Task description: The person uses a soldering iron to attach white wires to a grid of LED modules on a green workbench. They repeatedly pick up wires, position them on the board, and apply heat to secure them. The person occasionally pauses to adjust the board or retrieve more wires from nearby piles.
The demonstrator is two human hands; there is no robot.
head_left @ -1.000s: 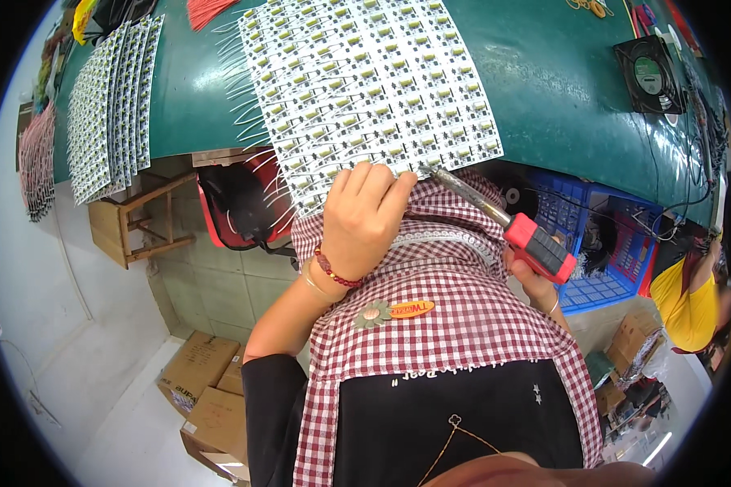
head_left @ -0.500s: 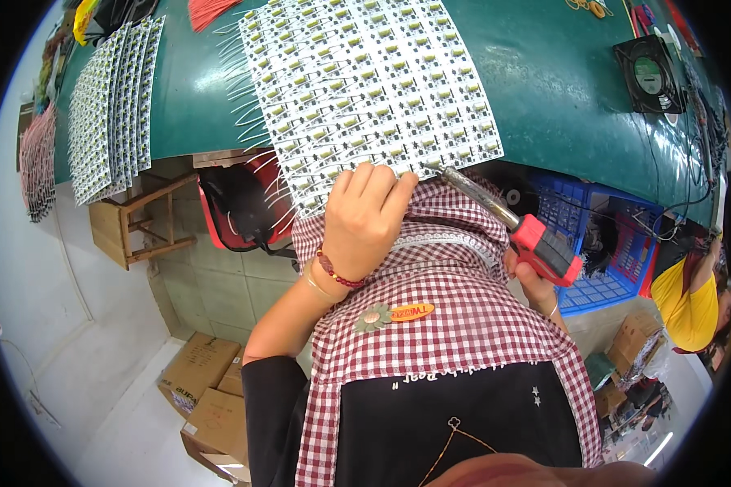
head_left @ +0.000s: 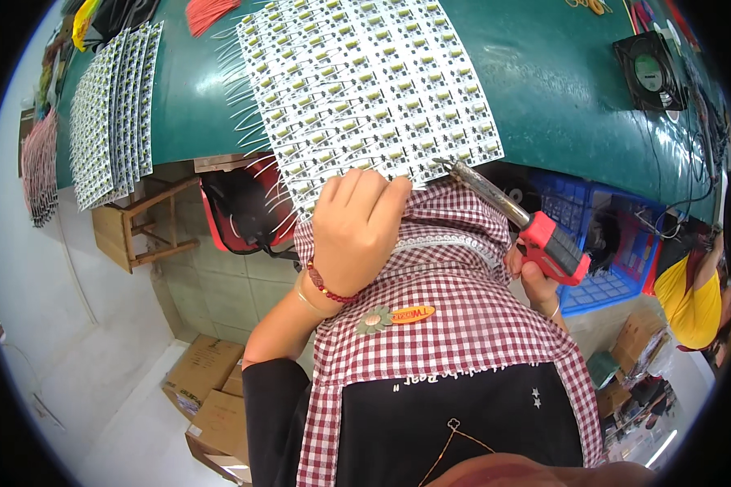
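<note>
A large white panel of small circuit boards (head_left: 382, 89) lies on the green table, its near edge at my apron. Thin white wires (head_left: 256, 130) stick out along its left side. My left hand (head_left: 357, 231) is closed at the panel's near edge, knuckles up. Its fingertips are hidden, so what they pinch cannot be made out. To the right, my right hand (head_left: 534, 280) grips a red and black soldering iron (head_left: 536, 235) by its handle, partly hidden behind it. The iron's tip points up and left, over the panel's near right corner, apart from my left hand.
More board panels (head_left: 114, 114) stand in a row at the left, beside a bundle of pinkish wires (head_left: 39, 170). Red wires (head_left: 209, 12) lie at the far edge. At right are a black fan (head_left: 648, 71), a blue crate (head_left: 601, 288) and a person in yellow (head_left: 689, 300).
The soldering iron has shifted slightly right, its tip farther from my left hand. My left hand has moved a little left and nearer to me. The panel looks unmoved.
</note>
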